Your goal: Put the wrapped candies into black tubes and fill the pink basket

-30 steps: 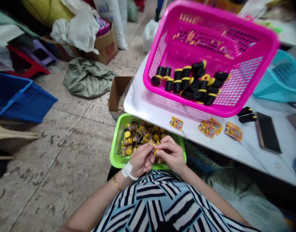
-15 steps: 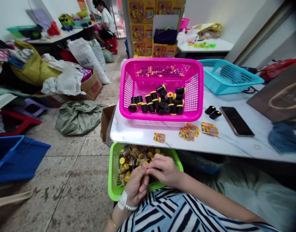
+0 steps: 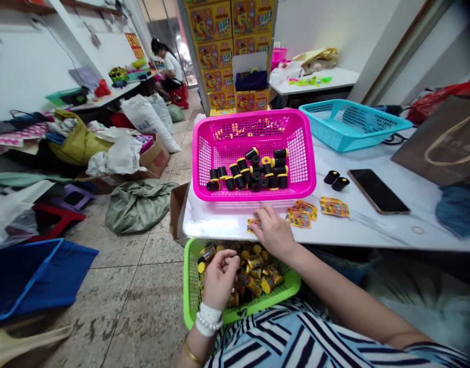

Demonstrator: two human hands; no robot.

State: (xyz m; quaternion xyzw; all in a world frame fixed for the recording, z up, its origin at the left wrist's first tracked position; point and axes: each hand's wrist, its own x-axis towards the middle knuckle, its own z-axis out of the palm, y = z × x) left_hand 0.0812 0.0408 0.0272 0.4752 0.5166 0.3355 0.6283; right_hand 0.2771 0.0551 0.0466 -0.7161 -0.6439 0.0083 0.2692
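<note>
A workshop: matching cartons [image 3: 212, 55] stacked high, sacks [image 3: 146, 118] on the floor [image 3: 154, 289], a basket [image 3: 188, 286] full of like parts [image 3: 268, 284] beside the tabletop [image 3: 367, 232], another person [image 3: 172, 70] seated farther back on a stool [image 3: 181, 97].

Hot-pink mesh basket [image 3: 254, 196], black cylinders [image 3: 234, 171] with yellow ends, lime-green basket [image 3: 187, 286], yellow-lidded containers [image 3: 266, 285], orange-and-yellow printed labels [image 3: 301, 218], grey-veined white tabletop [image 3: 376, 230], light-blue garment [image 3: 296, 337] with dark-and-white stripes

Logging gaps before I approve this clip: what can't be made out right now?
Head view: whether the left hand holds anything; its curled shape hides the inside.
Head view: part of the single printed card, covered by the right hand.
Head view: the floor of the green basket, hidden by yellow-capped pieces.
Head view: the rest of the paper bag, cut off by the right edge.
</note>
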